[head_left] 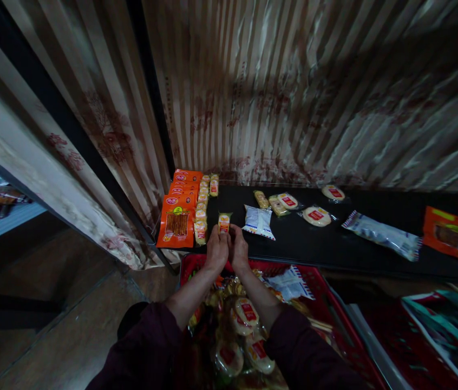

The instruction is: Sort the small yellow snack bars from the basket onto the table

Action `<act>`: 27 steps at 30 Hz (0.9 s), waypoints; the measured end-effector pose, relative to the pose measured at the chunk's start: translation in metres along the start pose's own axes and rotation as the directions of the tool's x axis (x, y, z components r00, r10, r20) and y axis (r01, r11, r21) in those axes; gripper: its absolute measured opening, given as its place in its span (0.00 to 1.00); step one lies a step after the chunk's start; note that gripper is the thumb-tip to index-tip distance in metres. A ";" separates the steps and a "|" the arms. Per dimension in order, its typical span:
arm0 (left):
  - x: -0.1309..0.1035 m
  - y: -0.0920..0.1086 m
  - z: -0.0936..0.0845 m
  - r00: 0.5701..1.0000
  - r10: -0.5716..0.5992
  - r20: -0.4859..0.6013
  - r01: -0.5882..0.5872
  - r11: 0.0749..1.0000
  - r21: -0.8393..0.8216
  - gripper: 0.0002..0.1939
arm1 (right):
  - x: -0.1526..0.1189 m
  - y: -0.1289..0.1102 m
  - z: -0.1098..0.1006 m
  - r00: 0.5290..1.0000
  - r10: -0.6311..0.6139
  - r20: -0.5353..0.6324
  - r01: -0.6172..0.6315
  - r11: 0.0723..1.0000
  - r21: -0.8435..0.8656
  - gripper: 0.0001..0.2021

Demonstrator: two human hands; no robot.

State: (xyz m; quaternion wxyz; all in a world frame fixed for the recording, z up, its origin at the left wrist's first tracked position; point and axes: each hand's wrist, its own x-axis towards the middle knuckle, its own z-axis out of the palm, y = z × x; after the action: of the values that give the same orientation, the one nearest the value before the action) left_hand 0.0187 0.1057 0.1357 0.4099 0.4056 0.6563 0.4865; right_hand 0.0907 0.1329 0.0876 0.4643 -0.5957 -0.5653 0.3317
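Note:
A small yellow snack packet [224, 222] stands upright between my two hands at the front of the black shelf [294, 241]. My left hand [216, 248] closes on its left side, and my right hand [237, 246] closes on its right side. Just left of them runs a row of similar yellow packets [200, 216], one more packet [214, 185] standing at its back right. Beside that row, orange snack bags [177, 219] are lined up one behind another. To the right of my hands lies a white and blue packet [258, 221]. My fingers hide the lower part of the held packet.
Below my arms stands a red basket [330, 303] full of wrapped round cakes [245, 314] and other packets. Farther right on the shelf lie round cakes [316, 216], a long white packet [381, 234] and an orange bag [456, 235]. A dark post [154, 89] rises at the left; a curtain [294, 97] hangs behind.

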 end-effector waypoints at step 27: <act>0.074 0.028 0.021 0.993 0.025 -0.114 0.007 0.962 0.275 0.20 | 0.082 0.002 0.037 1.000 -0.001 0.004 0.001 1.000 0.003 0.16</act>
State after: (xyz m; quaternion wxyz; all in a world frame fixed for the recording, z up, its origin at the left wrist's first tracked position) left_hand 0.0172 0.1867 0.1478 0.3086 0.4325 0.7383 0.4156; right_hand 0.0684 0.2199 0.0837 0.4640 -0.5942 -0.5660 0.3337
